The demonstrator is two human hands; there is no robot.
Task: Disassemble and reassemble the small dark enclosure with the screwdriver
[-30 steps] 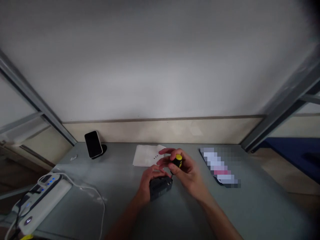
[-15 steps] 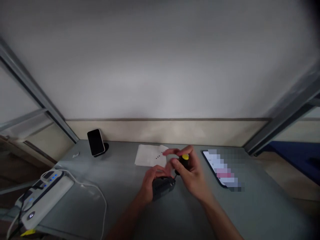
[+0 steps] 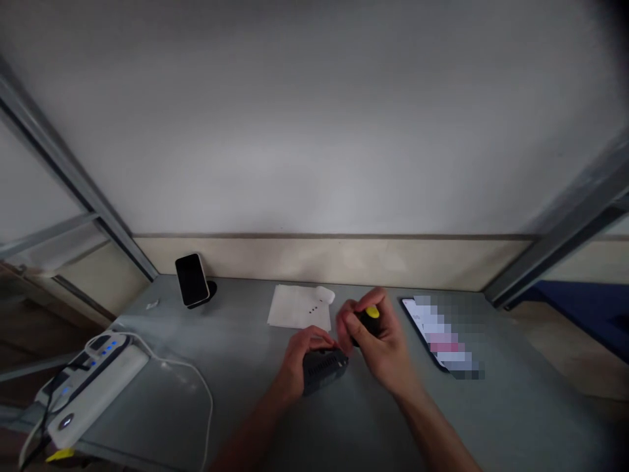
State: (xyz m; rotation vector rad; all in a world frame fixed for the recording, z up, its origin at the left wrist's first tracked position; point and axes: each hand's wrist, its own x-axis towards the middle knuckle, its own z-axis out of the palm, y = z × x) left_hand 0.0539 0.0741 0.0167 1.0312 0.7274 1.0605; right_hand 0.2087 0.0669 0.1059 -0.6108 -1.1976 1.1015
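My left hand (image 3: pixel 296 364) is closed around the left side of a dark grey box-shaped device (image 3: pixel 324 372) with a row of slots along its side. In my right hand (image 3: pixel 381 347) is a short screwdriver (image 3: pixel 369 322) with a black handle and a yellow end cap. My right fingers wrap round the handle at the device's right corner. The screwdriver's tip is hidden, so I cannot tell whether it touches the device. Behind the hands lies a white sheet of paper (image 3: pixel 295 308) with several small dark specks, likely screws, on it.
A phone (image 3: pixel 437 334) with a lit, blurred screen lies at the right. A small black-screened device on a stand (image 3: pixel 192 280) is at the back left. On the left, a white power strip (image 3: pixel 98 387) carries blue lights, and a white cable (image 3: pixel 196 373) curves across the table (image 3: pixel 246 406).
My right fingers have drawn in from a wider reach over the paper and now wrap the screwdriver handle. The screwdriver is more tilted. My left hand keeps its hold on the device.
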